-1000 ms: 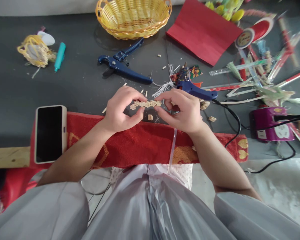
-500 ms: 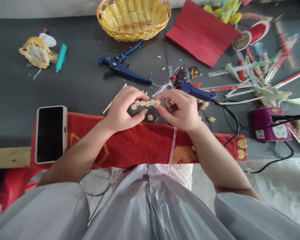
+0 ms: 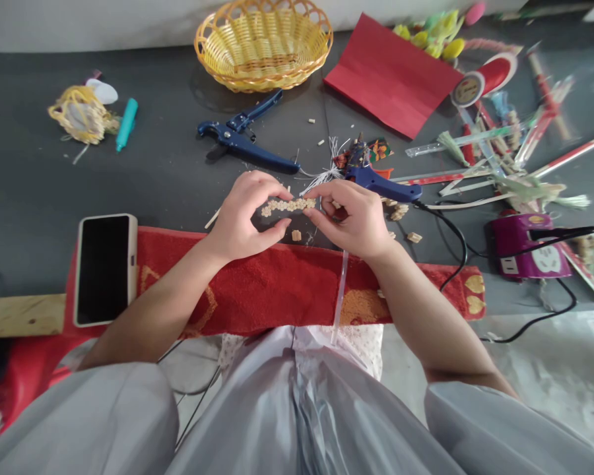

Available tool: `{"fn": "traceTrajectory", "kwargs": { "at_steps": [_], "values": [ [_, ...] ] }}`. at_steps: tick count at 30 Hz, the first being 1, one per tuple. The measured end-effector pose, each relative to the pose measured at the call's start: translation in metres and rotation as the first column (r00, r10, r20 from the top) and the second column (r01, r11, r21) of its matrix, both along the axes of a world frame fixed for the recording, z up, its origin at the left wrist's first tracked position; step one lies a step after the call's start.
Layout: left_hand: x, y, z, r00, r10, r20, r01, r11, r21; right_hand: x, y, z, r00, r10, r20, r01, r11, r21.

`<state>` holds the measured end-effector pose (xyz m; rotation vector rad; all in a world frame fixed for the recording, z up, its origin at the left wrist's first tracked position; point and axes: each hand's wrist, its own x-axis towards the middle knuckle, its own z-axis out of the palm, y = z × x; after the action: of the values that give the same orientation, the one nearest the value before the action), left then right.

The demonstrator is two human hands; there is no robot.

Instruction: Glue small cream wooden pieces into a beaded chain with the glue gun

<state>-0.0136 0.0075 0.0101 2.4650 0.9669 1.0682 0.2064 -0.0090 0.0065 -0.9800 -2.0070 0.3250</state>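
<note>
As I follow along through the head camera, the pale clustered strip [image 3: 281, 206] sits right between the two hands, over the grey table [image 3: 163, 158], a slightly crooked row of tiny round pieces. The right hand [image 3: 354, 218] has one end, finger and thumb narrowed to what looks like a pinch. The left hand [image 3: 242, 221] curves around the other end with finger and thumb spread wide; whether that fingertip brushes the top edge, I can't tell from here.

Light stuff, I'd say, next to no weight, probably rigid piece by piece but weak where the clusters join. Dry-looking rather than slippery. I'd go for a gentle pinch across the long edges, on a solid cluster near each end, with no twist through the middle: a joint could snap.

And against the first frame? The left thumb has dropped off the strip's lower edge, so that gap is wider now. The right pinch looks much the same. The view itself has tilted: the yellow basket [image 3: 267, 46] shows lower, the phone [image 3: 103, 270] farther right. Just below the strip, the small block [image 3: 296, 235] hasn't budged on the table.
</note>
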Motion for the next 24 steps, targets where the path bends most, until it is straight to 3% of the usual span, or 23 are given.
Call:
{"fn": "traceTrajectory", "kwargs": {
  "at_steps": [12,16,24],
  "values": [
    [-0.0003,0.0021,0.0007,0.995,0.083,0.062,-0.086,0.995,0.044,0.0011,0.0014,0.0017,0.999,-0.038,-0.011,0.039,0.999,0.015],
    [-0.0023,0.0050,-0.0006,0.995,0.055,0.081,-0.066,0.989,0.133,0.0016,0.0019,0.0018,0.998,-0.067,-0.016,0.067,0.998,0.006],
    [-0.0011,0.0060,-0.0016,0.986,0.080,0.147,-0.095,0.990,0.100,0.0024,0.0024,0.0019,0.995,-0.086,-0.040,0.087,0.996,0.003]
  ]
}}
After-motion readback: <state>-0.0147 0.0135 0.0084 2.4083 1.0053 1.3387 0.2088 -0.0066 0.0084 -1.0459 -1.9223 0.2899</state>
